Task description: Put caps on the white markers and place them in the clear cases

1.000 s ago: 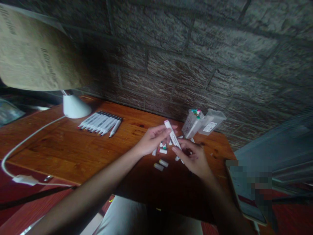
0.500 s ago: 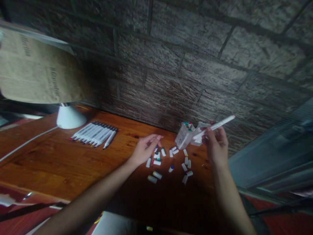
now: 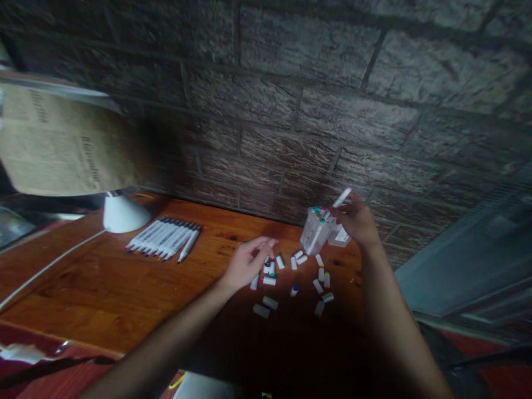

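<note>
My right hand [image 3: 356,221] pinches a white marker [image 3: 332,210] and holds it slanted, its lower end down in the clear plastic marker box [image 3: 315,230] by the brick wall. Coloured marker ends show at the box's top. My left hand [image 3: 248,261] hovers low over the wooden table [image 3: 103,282] with fingers loosely spread, nothing in them, its fingertips next to several loose marker caps [image 3: 291,277] scattered between my hands. A row of several white markers [image 3: 166,239] lies side by side at the left.
A white lamp base [image 3: 120,213] with a paper-covered shade [image 3: 62,147] stands at the back left, its white cord [image 3: 45,266] trailing over the table. The clear box lid [image 3: 338,237] lies behind my right hand. The brick wall [image 3: 291,100] closes off the back.
My right hand has carried the marker from in front of me to the box and lowered its end into it. My left hand let go of the marker and dropped towards the caps.
</note>
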A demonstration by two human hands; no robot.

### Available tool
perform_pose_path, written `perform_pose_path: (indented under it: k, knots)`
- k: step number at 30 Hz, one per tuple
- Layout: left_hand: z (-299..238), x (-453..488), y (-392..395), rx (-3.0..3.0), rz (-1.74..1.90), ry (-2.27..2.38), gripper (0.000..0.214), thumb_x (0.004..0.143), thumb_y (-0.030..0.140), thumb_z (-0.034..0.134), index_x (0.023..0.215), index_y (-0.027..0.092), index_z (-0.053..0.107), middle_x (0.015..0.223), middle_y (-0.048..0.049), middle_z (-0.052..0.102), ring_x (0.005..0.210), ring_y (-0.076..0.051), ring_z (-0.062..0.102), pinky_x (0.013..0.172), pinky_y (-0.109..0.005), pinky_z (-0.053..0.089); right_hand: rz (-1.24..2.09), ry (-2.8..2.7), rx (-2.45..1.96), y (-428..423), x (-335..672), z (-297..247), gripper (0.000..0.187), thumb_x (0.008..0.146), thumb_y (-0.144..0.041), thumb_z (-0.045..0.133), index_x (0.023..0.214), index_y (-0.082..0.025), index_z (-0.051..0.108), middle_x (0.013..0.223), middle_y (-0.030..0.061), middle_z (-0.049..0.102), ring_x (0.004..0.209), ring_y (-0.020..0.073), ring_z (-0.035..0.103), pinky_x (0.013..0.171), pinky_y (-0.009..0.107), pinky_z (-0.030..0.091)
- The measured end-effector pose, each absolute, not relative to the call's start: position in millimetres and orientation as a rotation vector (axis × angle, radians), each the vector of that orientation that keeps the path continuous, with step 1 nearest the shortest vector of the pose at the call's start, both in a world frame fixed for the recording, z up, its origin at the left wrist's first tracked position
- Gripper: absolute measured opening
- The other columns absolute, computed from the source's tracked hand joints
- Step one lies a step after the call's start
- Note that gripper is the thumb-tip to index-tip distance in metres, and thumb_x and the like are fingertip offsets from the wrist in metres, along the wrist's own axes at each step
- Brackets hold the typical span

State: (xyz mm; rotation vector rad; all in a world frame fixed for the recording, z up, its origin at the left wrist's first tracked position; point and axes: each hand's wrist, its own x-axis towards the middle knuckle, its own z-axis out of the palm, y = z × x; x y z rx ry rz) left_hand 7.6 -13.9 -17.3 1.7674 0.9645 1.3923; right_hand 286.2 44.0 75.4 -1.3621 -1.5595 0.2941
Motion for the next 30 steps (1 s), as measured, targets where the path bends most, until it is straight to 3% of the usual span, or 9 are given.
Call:
perform_pose_path:
  k: [6, 11, 19, 26, 30]
  knots:
    - [-15, 5, -14, 1.810, 1.392, 1.018, 0.030, 0.095, 0.040, 0.055, 0.092, 0.015, 0.072, 0.072, -0.0016, 0.070, 0.061, -0.011, 0.061, 0.063, -0.022, 0.049, 0.199, -1.702, -1.530, 42, 275, 80, 0.027, 0.083, -0.042, 0.064, 0.082, -0.017, 0.074, 0.074, 0.0052, 0.075, 0.063, 0.0173, 0.068, 0.057, 0.025, 0.045]
    - [-14, 4, -15, 1.833, 1.393, 1.040, 0.027, 0.095, 0.037, 0.057, 0.095, 0.015, 0.072, 0.072, -0.0016, 0.070, 0.064, -0.011, 0.063, 0.065, -0.022, 0.051, 0.195, -1.722, -1.581, 42, 272, 80, 0.025, 0.080, -0.031, 0.071, 0.101, -0.018, 0.075, 0.083, 0.0045, 0.079, 0.074, 0.0184, 0.072, 0.063, 0.024, 0.046]
    - [-16, 5, -15, 1.865, 1.372, 1.062, 0.027, 0.095, 0.036, 0.057, 0.099, 0.014, 0.072, 0.074, -0.0021, 0.070, 0.066, -0.012, 0.064, 0.065, -0.022, 0.051, 0.211, -1.774, -1.680, 36, 271, 87, 0.021, 0.086, -0.034, 0.067, 0.095, -0.020, 0.079, 0.082, 0.0037, 0.079, 0.080, 0.0200, 0.074, 0.068, 0.024, 0.048]
    - [-20, 3, -12, 1.885, 1.372, 1.095, 0.028, 0.095, 0.037, 0.057, 0.102, 0.015, 0.072, 0.078, -0.0027, 0.071, 0.069, -0.012, 0.064, 0.066, -0.022, 0.051, 0.294, -1.774, -1.655, 44, 274, 80, 0.020, 0.087, -0.026, 0.065, 0.098, -0.018, 0.079, 0.087, 0.0050, 0.080, 0.076, 0.0191, 0.074, 0.068, 0.024, 0.052]
    - [-20, 1, -11, 1.901, 1.371, 1.115, 0.028, 0.095, 0.038, 0.057, 0.103, 0.016, 0.072, 0.080, -0.0034, 0.072, 0.071, -0.013, 0.066, 0.066, -0.022, 0.052, 0.408, -1.749, -1.675, 43, 274, 80, 0.023, 0.089, -0.028, 0.062, 0.102, -0.017, 0.078, 0.082, 0.0038, 0.079, 0.053, 0.0142, 0.067, 0.053, 0.022, 0.050]
